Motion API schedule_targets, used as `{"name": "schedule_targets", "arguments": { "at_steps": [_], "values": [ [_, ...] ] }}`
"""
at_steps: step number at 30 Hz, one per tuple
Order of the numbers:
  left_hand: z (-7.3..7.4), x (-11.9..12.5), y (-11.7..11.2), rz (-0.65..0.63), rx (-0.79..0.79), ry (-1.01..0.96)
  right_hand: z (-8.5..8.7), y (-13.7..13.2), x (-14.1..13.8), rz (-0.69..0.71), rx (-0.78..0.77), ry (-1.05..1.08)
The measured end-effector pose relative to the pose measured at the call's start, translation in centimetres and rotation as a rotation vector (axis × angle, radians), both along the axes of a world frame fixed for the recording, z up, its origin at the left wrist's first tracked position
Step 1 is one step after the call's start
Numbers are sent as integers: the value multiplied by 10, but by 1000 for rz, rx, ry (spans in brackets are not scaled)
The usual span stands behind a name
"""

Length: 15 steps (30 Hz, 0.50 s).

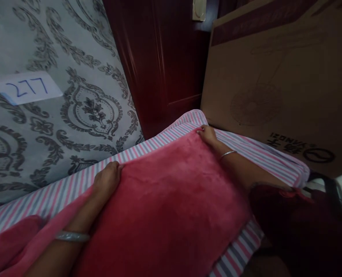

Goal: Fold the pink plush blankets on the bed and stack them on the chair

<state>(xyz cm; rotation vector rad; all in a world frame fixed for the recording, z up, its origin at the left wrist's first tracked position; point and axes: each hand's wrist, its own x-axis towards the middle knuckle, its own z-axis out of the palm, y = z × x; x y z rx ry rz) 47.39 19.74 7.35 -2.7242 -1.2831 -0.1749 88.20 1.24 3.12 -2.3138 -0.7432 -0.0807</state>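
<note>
A plush pink-red blanket (165,192) lies spread over a striped sheet (81,184) in pink, grey and white. My left hand (107,177) is closed on the blanket's far edge, left of the middle. Farther right, my right hand (208,135) pinches the blanket's far corner. Between both hands the edge runs fairly straight, with the striped sheet showing beyond it. At the lower left the blanket lies in loose folds.
Patterned grey wallpaper (93,104) with a paper label (32,87) reading 277 rises on the left. Behind the bed stands a dark red door (165,57). A large cardboard box (246,77) is close to the bed's right side. Dark fabric (304,231) fills the lower right.
</note>
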Motion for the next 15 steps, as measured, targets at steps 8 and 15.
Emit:
{"name": "schedule_targets", "arguments": {
  "at_steps": [8, 15],
  "values": [
    [0, 43, 21, -76, -8, 70, 13, 4, 26, -68, -41, -64],
    [-20, 37, 28, -88, -168, 86, -5, -6, 32, 52, -179, 68]
  ]
}}
